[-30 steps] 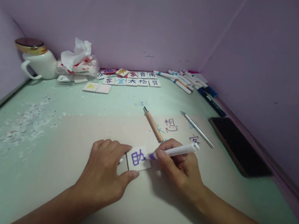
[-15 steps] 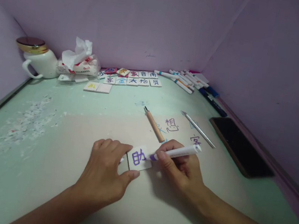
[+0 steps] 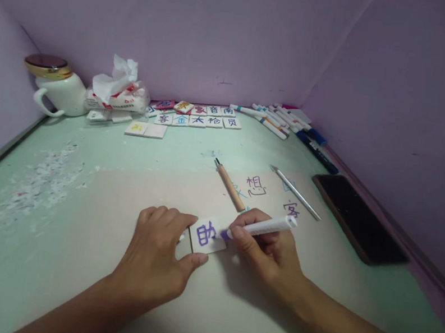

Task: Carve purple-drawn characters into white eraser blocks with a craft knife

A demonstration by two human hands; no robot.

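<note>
My left hand (image 3: pixel 159 252) grips a square white tile (image 3: pixel 215 245) by its edges, thumb on the near side and index finger on the far side. A purple character, 助, stands on the tile's face. Pinched in my right hand (image 3: pixel 268 248) is a white marker (image 3: pixel 270 225) with a purple tip end, its point at the right part of the character. Another small white item shows partly under my left palm; I cannot make out what it is. Just beyond the tile lies a wooden-handled carving tool (image 3: pixel 230 186).
A silver craft knife (image 3: pixel 295 192) and a phone (image 3: pixel 357 217) lie to the right. Several markers (image 3: pixel 275 119) and lettered tiles (image 3: pixel 198 121) line the back, with two paler tiles (image 3: pixel 154 131) nearer. Shavings (image 3: pixel 43 188), a lidded mug (image 3: pixel 64 94) and a tissue pack (image 3: pixel 118 98) are left.
The marker's tip has shifted slightly along the right part of the character, and a little more purple shows there. My left hand and the tile have stayed in place.
</note>
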